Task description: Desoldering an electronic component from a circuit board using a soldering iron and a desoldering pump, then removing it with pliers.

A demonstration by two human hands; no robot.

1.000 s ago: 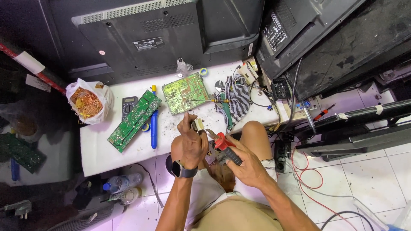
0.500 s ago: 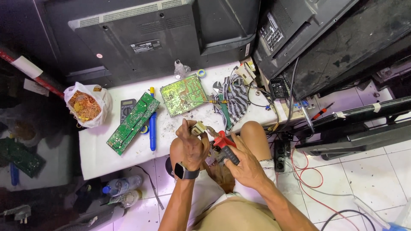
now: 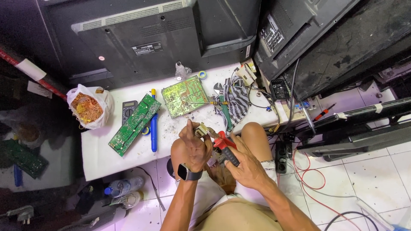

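Pliers on a small part above the table [image 3: 102,158]

Left hand [image 3: 195,147] fingers clamp a half-hidden part [image 3: 200,129]; right hand [image 3: 246,167] fingers wrap the pliers [image 3: 223,145].

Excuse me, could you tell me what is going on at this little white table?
A person sits at a low white table, working over their lap. The left hand, with a dark watch on its wrist, pinches a small metal part. The right hand grips a red-and-black hand tool whose tip meets that part. Two green circuit boards, a blue pen-shaped tool and a bag of copper scraps lie on the table.
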